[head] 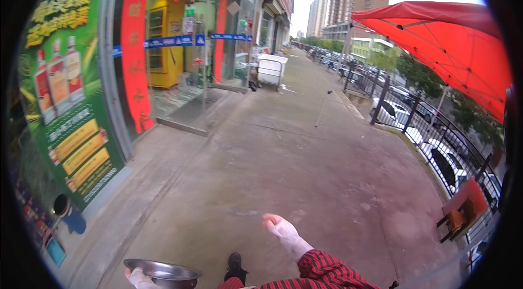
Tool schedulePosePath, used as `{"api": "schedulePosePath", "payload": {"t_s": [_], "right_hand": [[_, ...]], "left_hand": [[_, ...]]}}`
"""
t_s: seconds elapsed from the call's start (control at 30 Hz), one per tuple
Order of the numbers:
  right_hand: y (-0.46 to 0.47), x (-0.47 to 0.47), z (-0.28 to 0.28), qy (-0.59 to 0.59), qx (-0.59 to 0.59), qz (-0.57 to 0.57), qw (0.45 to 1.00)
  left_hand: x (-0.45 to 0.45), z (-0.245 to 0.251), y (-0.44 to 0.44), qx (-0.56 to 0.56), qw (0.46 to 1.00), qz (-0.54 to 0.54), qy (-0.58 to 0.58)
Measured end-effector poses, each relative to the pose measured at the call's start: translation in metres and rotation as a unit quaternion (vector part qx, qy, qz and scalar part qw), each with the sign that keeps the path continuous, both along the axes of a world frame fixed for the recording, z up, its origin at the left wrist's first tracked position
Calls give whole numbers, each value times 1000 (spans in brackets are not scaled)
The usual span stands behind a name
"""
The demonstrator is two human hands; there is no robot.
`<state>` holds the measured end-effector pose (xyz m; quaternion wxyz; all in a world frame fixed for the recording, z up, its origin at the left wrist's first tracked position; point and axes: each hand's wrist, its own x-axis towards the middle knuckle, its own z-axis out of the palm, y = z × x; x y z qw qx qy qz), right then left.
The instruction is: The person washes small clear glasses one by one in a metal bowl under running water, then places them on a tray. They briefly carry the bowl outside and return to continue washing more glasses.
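Note:
At the bottom left, my left hand [141, 278] grips the rim of a shiny stainless steel bowl [173, 269] from its outer side. The bowl is tilted a little, and its lower part is cut off by the picture's edge. My right hand [282, 229] is stretched out ahead over the pavement, with its fingers curled together and nothing visible in them. Both hands look pale and whitish, as if in thin gloves. A red and black striped sleeve [327, 266] covers my right arm. One black shoe [235, 262] shows between the hands.
Concrete pavement [261, 158] runs ahead. Glass shop doors [204, 68] stand on the left beside a green poster [77, 96] and a blue bin [73, 217]. Farther on is a white cart [269, 69]. Right are a red canopy [441, 43], a metal fence [449, 141] and a chair [463, 211].

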<state>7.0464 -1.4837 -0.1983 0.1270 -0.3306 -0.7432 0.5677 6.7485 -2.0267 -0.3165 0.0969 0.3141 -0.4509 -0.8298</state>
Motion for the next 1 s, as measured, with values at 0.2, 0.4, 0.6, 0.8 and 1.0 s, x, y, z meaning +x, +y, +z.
{"api": "schedulePosePath", "payload": {"t_s": [0.2, 0.4, 0.6, 0.8, 1.0], "right_hand": [[179, -46, -93, -274, 396, 282, 830], [270, -3, -141, -492, -43, 83, 865], [434, -132, -177, -469, -148, -49, 869], [692, -405, -170, -408, 141, 142, 890], [959, -826, -58, 140, 98, -31, 985]], "left_hand": [[-171, 60, 245, 1, 999, -11, -41], [-327, 115, 498, 23, 992, -116, -43], [-506, 57, 752, 126, 939, -321, -11], [-629, 115, 1012, 59, 889, -454, 14], [-768, 158, 1201, 15, 893, -448, 20]]}}
